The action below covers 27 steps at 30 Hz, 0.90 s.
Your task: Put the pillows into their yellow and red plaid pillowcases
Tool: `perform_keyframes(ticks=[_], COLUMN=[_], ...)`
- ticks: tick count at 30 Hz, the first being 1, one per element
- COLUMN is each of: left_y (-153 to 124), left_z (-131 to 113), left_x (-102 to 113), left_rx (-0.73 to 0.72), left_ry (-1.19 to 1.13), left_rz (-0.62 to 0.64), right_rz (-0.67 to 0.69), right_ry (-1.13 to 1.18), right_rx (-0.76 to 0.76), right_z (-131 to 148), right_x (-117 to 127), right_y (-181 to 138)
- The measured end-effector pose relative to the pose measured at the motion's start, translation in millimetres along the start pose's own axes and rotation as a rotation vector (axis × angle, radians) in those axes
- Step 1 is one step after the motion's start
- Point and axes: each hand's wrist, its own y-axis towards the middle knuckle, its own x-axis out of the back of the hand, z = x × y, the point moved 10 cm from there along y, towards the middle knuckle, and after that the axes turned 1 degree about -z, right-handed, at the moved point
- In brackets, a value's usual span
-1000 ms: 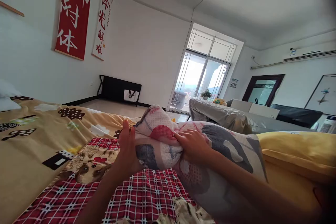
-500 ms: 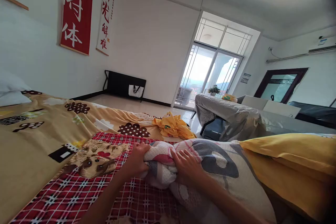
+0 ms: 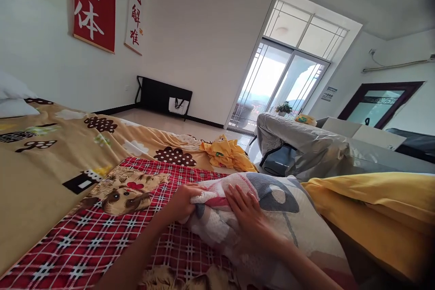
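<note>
The left hand (image 3: 183, 204) is curled nearly closed, and its fingers have hold of the narrow, gathered end of a soft, white cloth pillow (image 3: 288, 217) with grey, pink and red printed patches; the thumb of this hand I cannot see clearly. The right hand (image 3: 249, 222) is different: its fingers are almost straight, close to each other, and lie flat upon the top of the same pillow, just beside the closed left fingers; no fold is seen gripped between them, but what the hidden thumb does I cannot tell. It seems to me that the left fingers hold the end because it is thin enough to be taken in one fist, while the right palm presses the fuller part so that it does not swell up or slide. The pillow thus begins at the left fingers, passes under the right ones, and widens beyond the right wrist. Below the left fingers lies a red plaid cloth (image 3: 102, 231) with a printed dog, which probably gives the pillow a flat and soft support. Farther out past the left fingers spreads a beige fleece blanket (image 3: 41, 181) with brown and white cloud shapes, and ahead of both hands a crumpled orange-yellow cloth (image 3: 224, 152) rests at its far edge, perhaps put there to be out of the way. On the outer side of the right fingers, behind the pillow, is a large yellow fabric piece with folds (image 3: 370, 217), near to the pillow but apart from the fingers
</note>
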Motion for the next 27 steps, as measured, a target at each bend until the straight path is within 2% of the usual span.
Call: perform_keyframes(ticks=[3, 9, 15, 19, 22, 27], left_y=[-1, 0, 0, 2, 1, -7], left_z=[8, 7, 3, -14, -42, -89], left_x=[-1, -2, -4, 2, 12, 37], left_rx=[0.069, 0.107, 0.087, 0.038, -0.017, -0.084], left_ry=[-0.014, 0.013, 0.069, 0.075, 0.133, 0.359], left_rz=[0.01, 0.022, 0.03, 0.011, 0.012, -0.083], right_rz=[0.034, -0.089, -0.044, -0.05, -0.092, -0.111], right_ry=[-0.018, -0.022, -0.044, -0.032, -0.036, -0.111], right_rx=[-0.02, -0.28, -0.233, -0.259, -0.268, -0.272], right_z=[-2, -18, -12, -13, -16, -25], right_x=[-6, 9, 10, 16, 39, 104], right_y=[-4, 3, 20, 13, 3, -7])
